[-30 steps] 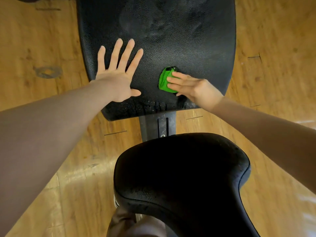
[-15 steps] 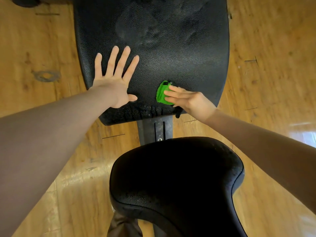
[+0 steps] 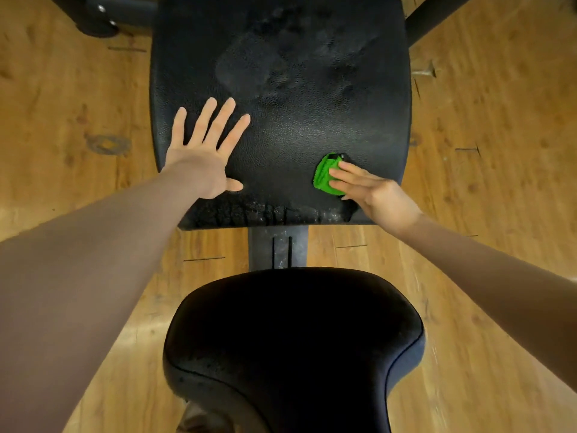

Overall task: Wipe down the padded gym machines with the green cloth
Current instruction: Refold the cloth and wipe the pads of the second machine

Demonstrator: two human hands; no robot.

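Note:
A wide black padded bench pad fills the upper middle of the head view, with dull smear marks near its top. My left hand lies flat on the pad's left part, fingers straight and spread. My right hand presses a small bunched green cloth onto the pad near its lower right corner, fingers straight over the cloth. Part of the cloth is hidden under those fingers. A second black padded seat sits below, closer to me.
A grey metal bar joins the two pads. The floor is glossy wood on both sides. Dark machine frame parts show at the top left and top right.
My right hand has slid the green cloth rightward along the pad's lower edge, after first drawing it down. My left hand stays flat on the pad.

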